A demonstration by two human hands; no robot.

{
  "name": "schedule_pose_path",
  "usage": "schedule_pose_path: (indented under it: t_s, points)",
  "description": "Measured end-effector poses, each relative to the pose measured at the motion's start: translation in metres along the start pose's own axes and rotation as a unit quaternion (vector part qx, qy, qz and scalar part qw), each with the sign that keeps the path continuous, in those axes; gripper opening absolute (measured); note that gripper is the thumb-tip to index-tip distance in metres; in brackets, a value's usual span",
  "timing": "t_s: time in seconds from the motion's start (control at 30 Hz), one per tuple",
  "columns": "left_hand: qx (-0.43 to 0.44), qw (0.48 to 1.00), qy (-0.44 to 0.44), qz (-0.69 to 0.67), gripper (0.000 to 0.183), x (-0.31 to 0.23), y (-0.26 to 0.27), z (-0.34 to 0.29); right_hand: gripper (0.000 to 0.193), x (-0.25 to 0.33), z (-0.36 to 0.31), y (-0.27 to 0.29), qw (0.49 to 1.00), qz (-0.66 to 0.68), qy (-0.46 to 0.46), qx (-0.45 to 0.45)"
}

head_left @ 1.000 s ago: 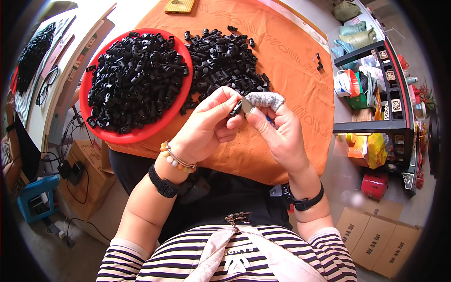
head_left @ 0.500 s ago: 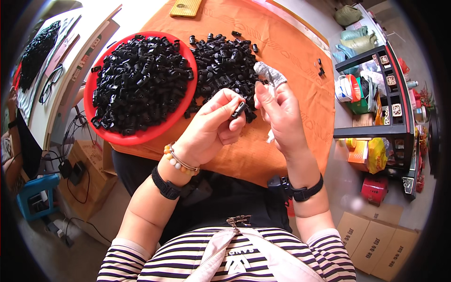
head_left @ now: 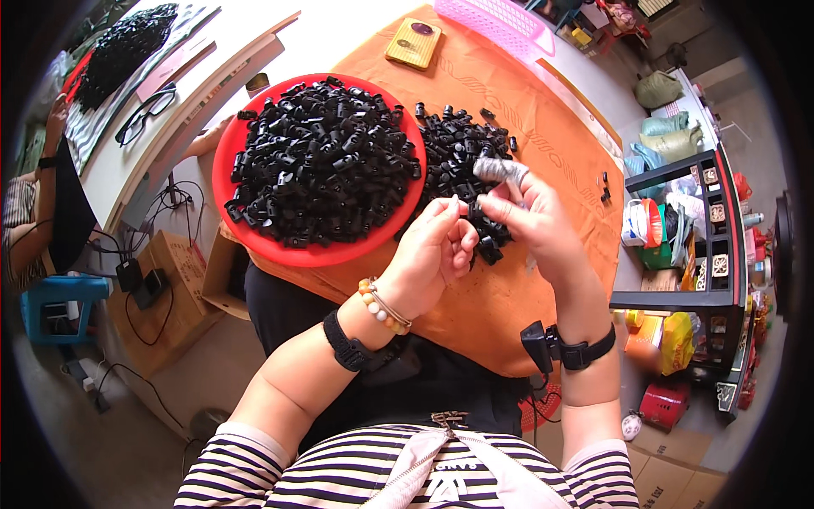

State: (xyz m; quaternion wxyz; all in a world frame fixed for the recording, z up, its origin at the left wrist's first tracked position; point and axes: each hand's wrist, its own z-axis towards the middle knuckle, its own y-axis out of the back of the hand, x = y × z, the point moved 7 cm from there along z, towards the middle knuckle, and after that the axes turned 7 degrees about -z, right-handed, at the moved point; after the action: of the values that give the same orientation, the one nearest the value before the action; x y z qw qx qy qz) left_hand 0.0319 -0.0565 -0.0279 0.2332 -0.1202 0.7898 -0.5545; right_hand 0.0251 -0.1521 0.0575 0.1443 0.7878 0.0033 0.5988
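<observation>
Here, black cord locks lie heaped just beyond our left hand and right hand, mid-frame; whether either grips one, we cannot tell.

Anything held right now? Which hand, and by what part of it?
Cannot be told: no held thing shows clearly in the left hand or right hand; black parts lie behind them.
</observation>
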Motion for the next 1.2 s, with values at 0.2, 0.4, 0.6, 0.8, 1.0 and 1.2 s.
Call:
schedule_pose_path:
  t_s: [0.2, 0.4, 0.6, 0.8, 1.0, 1.2]
  points:
    - [0.025, 0.999, 0.025, 0.007, 0.016, 0.003, -0.005, 0.0, 0.047, 0.023, 0.065, -0.031, 0.965, -0.22, 0.145, 0.004]
    - [0.015, 0.999, 0.007, 0.029, 0.014, 0.0, -0.008, 0.001, 0.048, 0.048, 0.091, -0.072, 0.978, -0.114, 0.169, -0.034]
    - [0.022, 0.999, 0.02, 0.039, 0.015, 0.002, -0.007, -0.001, 0.043, 0.025, 0.073, -0.04, 0.983, -0.118, 0.131, -0.052]
    - [0.039, 0.997, 0.002, 0.06, 0.012, -0.003, -0.014, 0.0, 0.05, -0.001, 0.005, 0.033, 0.969, 0.036, 0.131, -0.207]
    - [0.035, 0.996, -0.047, 0.072, 0.009, -0.015, -0.012, 0.002, 0.052, -0.08, -0.061, 0.046, 0.953, -0.041, 0.093, -0.285]
    - [0.028, 0.995, -0.05, 0.088, 0.01, -0.011, -0.006, 0.006, 0.059, -0.091, -0.077, 0.03, 0.933, -0.196, 0.073, -0.294]
